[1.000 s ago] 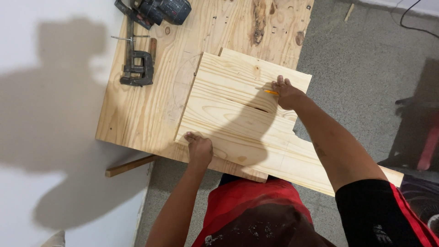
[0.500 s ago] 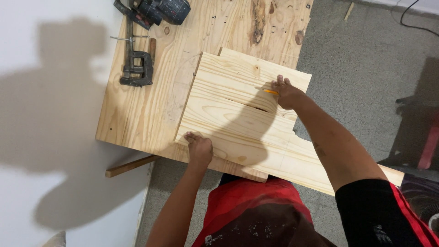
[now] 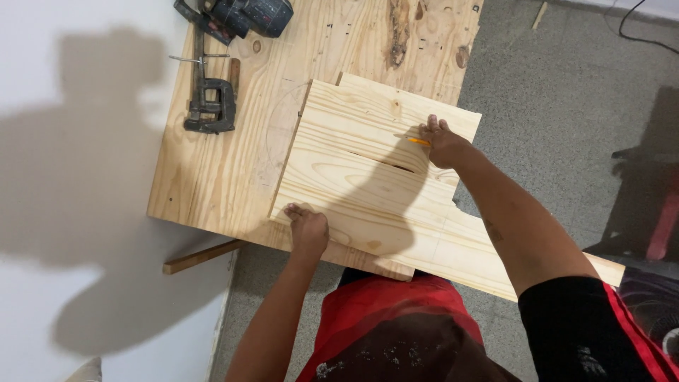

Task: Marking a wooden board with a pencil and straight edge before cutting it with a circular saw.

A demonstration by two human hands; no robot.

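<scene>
Pale pine, knotty and striped with grain, fills the single head view: a stack of light pine boards (image 3: 368, 191) lies askew on the larger plywood work table (image 3: 233, 177), with one long board of the stack running off past the table's near edge toward the person's red-clad lap. On the near left corner of the stack rests the left hand (image 3: 308, 228), fingers curled and pressing down on the wood, not wrapped around anything. Toward the far right edge of the top board, the right hand (image 3: 444, 141) has its fingers pinched together on a short orange-yellow pencil (image 3: 419, 141), whose tip touches the board just beside a dark slot-like gap in the wood. As a judgement, the likeliest trouble is the stack sliding: only the one pressing hand steadies it, the boards sit at an angle to the table and partly overhang, so a firm pencil stroke could shift the top piece and skew the mark, or tip the overhanging board off. Near the table's far left corner lie a dark metal clamp (image 3: 209, 106) and a dark blue power tool (image 3: 247, 14), well apart from both hands. A thin wooden strip (image 3: 201, 256) juts out under the table's edge over the grey floor. No box, bin or other container shows anywhere
</scene>
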